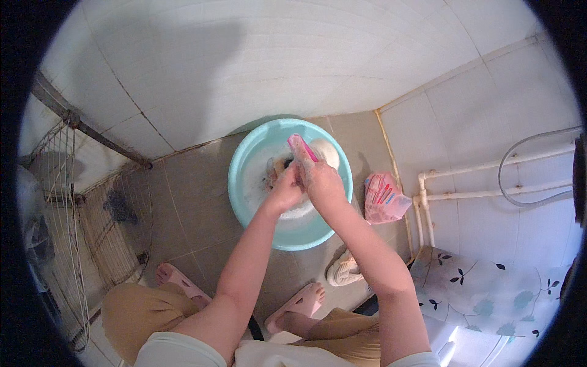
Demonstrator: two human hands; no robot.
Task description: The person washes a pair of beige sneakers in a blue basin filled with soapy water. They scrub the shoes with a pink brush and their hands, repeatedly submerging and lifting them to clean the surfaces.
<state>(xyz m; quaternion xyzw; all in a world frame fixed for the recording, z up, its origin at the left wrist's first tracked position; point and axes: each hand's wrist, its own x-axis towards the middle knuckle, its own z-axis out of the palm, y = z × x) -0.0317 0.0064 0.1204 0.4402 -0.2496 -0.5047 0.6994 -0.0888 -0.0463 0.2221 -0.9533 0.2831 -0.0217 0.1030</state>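
Observation:
A round turquoise plastic basin point(236, 183) stands on the floor before me, holding sudsy water. Over it, my right hand point(323, 181) is closed on a pink-handled brush point(302, 147), whose far end points up and left. My left hand point(289, 186) is right beside it, its fingers bent around something dark and light that I cannot make out, partly hidden by the hands. A rounded cream-white item point(325, 153), perhaps a shoe, lies in the basin at the upper right. Foam clings to the brush and my fingers.
A pink plastic bag with printing point(383, 199) stands right of the basin. A cream shoe point(344, 270) lies below it. White pipes point(481, 181) run along the right wall above a leaf-patterned cover point(481, 293). A wire rack point(73, 206) is at the left. My feet wear pink slippers point(291, 309).

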